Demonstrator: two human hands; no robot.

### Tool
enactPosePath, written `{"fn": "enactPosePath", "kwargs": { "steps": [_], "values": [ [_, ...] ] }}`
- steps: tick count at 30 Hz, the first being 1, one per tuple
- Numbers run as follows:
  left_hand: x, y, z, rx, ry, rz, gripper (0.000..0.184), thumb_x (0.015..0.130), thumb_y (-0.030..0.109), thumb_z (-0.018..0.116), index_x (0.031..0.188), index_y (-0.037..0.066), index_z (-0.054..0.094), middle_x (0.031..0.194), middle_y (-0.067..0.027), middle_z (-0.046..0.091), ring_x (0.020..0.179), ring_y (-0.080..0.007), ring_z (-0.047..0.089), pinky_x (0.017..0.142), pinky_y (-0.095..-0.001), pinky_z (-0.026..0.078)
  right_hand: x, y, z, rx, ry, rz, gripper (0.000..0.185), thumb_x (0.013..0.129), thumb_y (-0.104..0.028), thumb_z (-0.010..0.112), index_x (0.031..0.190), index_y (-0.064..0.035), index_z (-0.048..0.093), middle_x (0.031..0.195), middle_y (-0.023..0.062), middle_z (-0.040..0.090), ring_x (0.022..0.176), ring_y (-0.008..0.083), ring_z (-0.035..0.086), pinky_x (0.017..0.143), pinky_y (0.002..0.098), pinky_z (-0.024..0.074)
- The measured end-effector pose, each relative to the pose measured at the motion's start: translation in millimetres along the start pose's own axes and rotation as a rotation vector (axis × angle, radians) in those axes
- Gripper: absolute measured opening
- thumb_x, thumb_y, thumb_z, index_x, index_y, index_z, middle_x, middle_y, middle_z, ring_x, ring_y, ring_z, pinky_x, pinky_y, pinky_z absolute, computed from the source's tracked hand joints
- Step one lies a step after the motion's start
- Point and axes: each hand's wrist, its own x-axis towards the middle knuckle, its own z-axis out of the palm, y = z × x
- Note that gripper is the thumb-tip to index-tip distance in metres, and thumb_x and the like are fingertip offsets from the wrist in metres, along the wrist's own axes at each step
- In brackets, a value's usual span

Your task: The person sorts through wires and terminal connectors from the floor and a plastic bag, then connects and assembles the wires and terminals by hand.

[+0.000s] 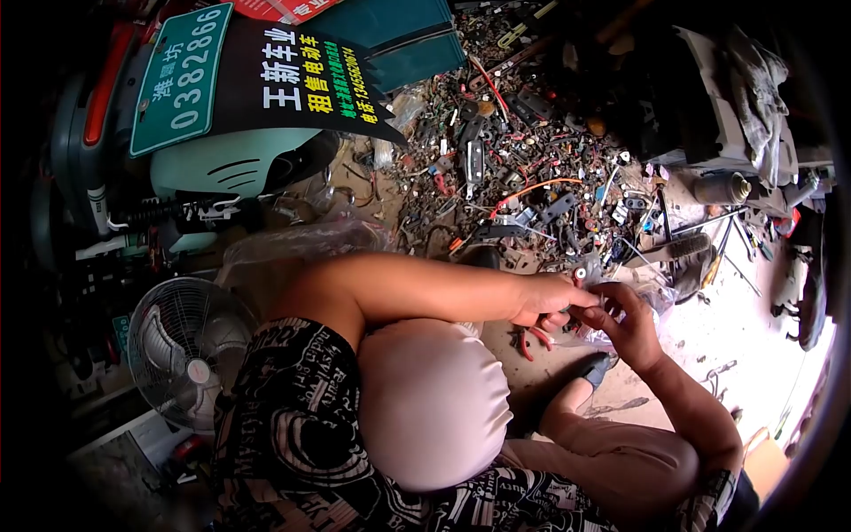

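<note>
My left hand (548,297) reaches in from the left, its fingers curled closed. A small part with a round pale end (580,275) shows at its fingertips, but its kind is too small to tell. Close against it, my right hand (625,326) has thumb and forefinger pinched together at the left fingertips; what lies between them is hidden. Below my left hand lies a pair of red-handled pliers (535,342) on the floor. Clear plastic bags (654,297) lie under and behind my right hand.
A heap of loose small parts and wires (523,168) spreads ahead of my hands. A brush (681,248) and a spray can (722,188) lie to the right. At left stand a fan (197,372) and an electric scooter (239,168). My shoe (592,371) is below my hands.
</note>
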Motion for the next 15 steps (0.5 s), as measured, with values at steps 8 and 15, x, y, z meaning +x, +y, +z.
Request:
{"fn": "enactPosePath", "kwargs": {
  "steps": [8,15],
  "values": [
    [-5.6,2.2,7.4,-0.003,-0.032,0.034,0.015,0.09,0.033,0.06,0.091,0.018,0.06,0.069,0.0057,0.055,0.046,-0.0039,0.026,0.048,-0.0276,0.036,0.7,0.0,-3.2,-0.053,-0.022,-0.04,0.03,0.08,-0.014,0.072,0.106,-0.0033,0.061,0.085,0.0089,0.064,0.069,0.0152,0.059,0.062,0.0283,0.0478],
    [8.9,-12.1,-50.5,-0.143,0.172,0.213,0.014,0.092,0.019,0.056,0.105,0.013,0.055,0.09,-0.0029,0.066,0.041,-0.0034,0.03,0.037,-0.021,0.026,-7.7,4.3,3.0,-0.018,-0.076,-0.026,0.061,0.083,-0.007,0.066,0.136,-0.0059,0.036,0.099,0.0089,0.063,0.067,0.015,0.058,0.061,0.0278,0.0476]
  ]
}}
